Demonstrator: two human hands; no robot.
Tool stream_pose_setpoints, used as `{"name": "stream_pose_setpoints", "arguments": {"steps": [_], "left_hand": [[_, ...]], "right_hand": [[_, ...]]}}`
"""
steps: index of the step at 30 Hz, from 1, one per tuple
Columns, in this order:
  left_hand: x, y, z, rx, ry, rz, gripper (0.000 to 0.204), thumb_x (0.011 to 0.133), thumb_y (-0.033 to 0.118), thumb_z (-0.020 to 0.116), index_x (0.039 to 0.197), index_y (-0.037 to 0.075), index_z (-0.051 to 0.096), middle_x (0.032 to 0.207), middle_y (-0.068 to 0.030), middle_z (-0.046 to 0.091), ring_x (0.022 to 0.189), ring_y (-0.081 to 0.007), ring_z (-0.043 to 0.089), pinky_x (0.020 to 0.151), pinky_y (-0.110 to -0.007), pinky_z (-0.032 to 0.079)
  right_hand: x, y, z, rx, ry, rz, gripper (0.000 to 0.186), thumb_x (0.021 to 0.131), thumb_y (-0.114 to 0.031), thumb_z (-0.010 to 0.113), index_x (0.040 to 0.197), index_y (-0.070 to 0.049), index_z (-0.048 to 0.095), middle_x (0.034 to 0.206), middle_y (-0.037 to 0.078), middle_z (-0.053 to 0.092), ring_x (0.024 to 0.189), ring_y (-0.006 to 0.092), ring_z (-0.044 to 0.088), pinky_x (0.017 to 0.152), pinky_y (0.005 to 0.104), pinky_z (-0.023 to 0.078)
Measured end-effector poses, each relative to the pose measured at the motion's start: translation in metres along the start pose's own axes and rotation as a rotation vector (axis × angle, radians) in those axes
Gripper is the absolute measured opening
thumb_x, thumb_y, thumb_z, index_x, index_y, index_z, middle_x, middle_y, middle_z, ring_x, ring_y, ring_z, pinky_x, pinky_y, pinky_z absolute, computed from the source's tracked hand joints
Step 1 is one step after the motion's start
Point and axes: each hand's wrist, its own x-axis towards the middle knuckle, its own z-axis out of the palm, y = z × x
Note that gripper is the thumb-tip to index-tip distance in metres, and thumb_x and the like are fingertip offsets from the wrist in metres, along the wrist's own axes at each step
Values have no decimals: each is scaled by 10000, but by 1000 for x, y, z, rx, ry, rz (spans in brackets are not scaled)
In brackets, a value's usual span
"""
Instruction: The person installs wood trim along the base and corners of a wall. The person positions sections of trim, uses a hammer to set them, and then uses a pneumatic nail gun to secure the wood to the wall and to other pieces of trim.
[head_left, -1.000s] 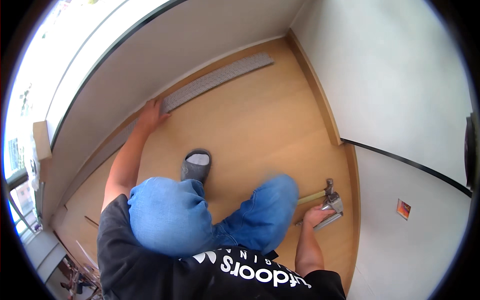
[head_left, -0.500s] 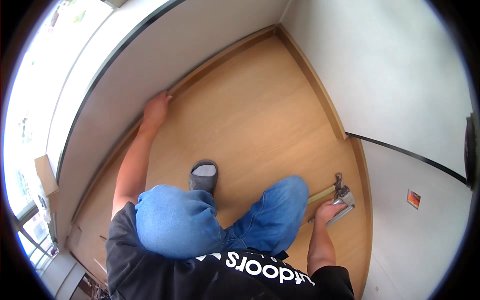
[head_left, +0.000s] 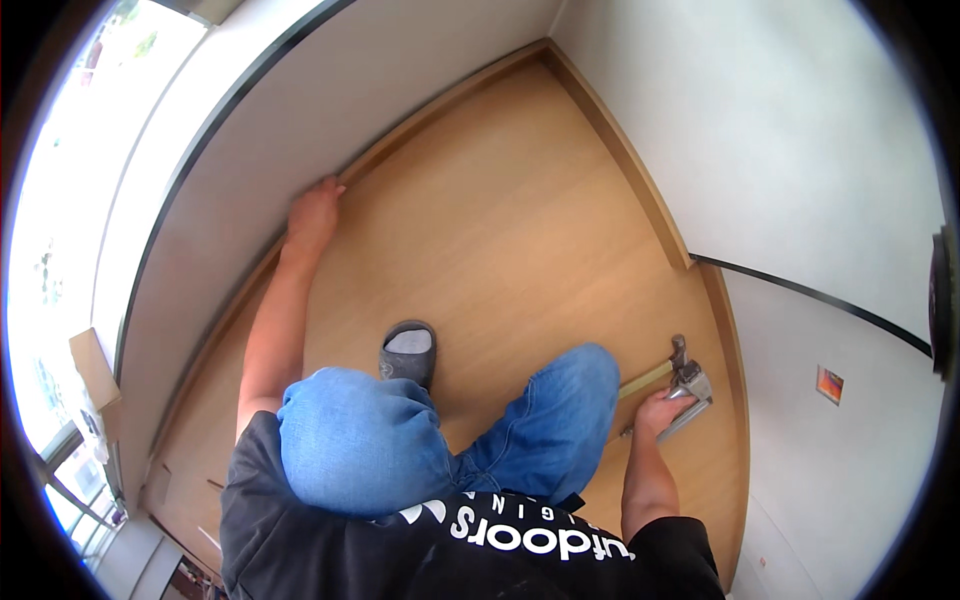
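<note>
On the left, my left hand (head_left: 314,212) grips the top of the wooden skirting board (head_left: 400,137) that runs along the wall, its fingers bent over the edge. My right hand (head_left: 660,411) is closed around the handle of a silver nail gun (head_left: 692,381), low over the floor beside the right wall. A hammer (head_left: 648,380) with a yellowish handle lies on the wood floor just beyond the nail gun. My knee covers the near end of its handle.
Skirting (head_left: 620,150) also follows the right wall and meets the left strip at the far corner. My slippered foot (head_left: 408,350) is planted on the wood-look floor (head_left: 500,240). A window (head_left: 60,250) lies at far left. An orange sticker (head_left: 829,385) marks the right wall.
The view has shifted slightly. My left hand keeps its place on the skirting board, and my right hand still holds the nail gun near the hammer.
</note>
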Motion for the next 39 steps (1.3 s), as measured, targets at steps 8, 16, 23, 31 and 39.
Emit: {"name": "stream_pose_setpoints", "arguments": {"steps": [8,16,23,31,39], "left_hand": [[4,2,-2,9,-49,47,315,1085,335,473,1070,46,597,960,-241,724,912,-449,697,762,-576,546],[-18,7,-5,31,51,-31,291,1064,335,513,1125,67,605,1055,-167,726,965,-420,691,795,-546,549],[-94,-103,18,312,103,-75,354,1045,427,536,1175,107,611,1124,-106,725,1003,-337,706,831,-462,576],[-136,-171,22,385,-23,-98,409,1078,485,436,1163,129,618,996,-137,743,911,-373,718,726,-544,569],[-140,-120,16,143,267,-181,402,1052,455,519,1178,98,655,1078,-219,709,925,-435,685,777,-560,549]], "right_hand": [[11,24,22,199,0,13,807,1002,-285,541,1611,48,130,1586,351,335,1442,471,394,1203,481,331],[-3,-10,-18,303,-105,51,812,994,-257,558,1608,53,127,1562,367,356,1412,477,426,1183,484,360],[5,20,21,168,15,-27,814,994,-242,565,1600,70,121,1525,379,396,1354,494,484,1130,497,418],[9,27,28,309,35,-75,820,995,-262,554,1600,63,105,1472,392,446,1264,514,548,1051,521,480],[16,44,33,247,36,-32,815,996,-269,543,1608,41,102,1414,367,521,1202,505,591,1013,536,496]]}}
